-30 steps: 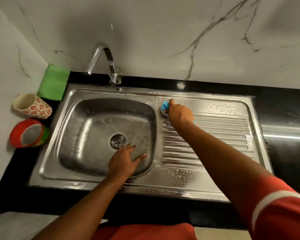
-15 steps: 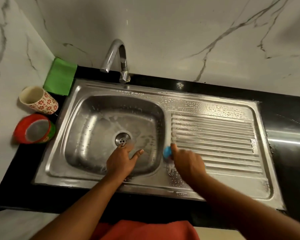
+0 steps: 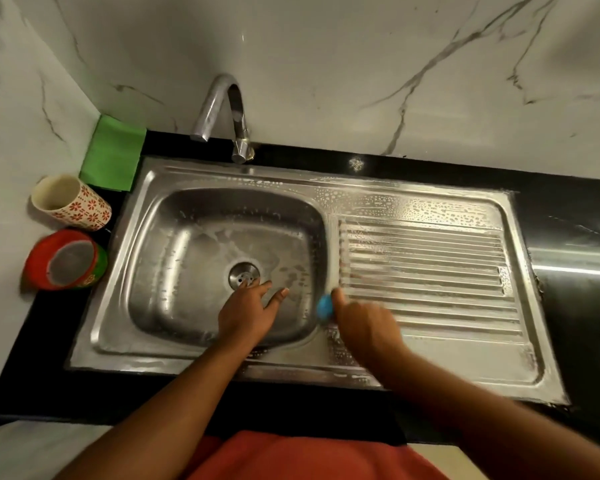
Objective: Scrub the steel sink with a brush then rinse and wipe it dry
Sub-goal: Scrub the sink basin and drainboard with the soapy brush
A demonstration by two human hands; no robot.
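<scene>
Right hand [image 3: 364,320] grips blue brush [image 3: 325,308]; left hand [image 3: 248,315] spread in sink [image 3: 187,351].

white marble-look wall [image 3: 326,64] with grey veining meets a second such wall [image 3: 21,98] at the left corner; glossy black countertop [image 3: 568,216] reflecting a light streak.

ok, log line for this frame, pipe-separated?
phase: scrubbing | right hand: grips blue brush at drainboard's left edge | left hand: fingers spread, in basin beside drain | sink: soapy | tap: off
</scene>
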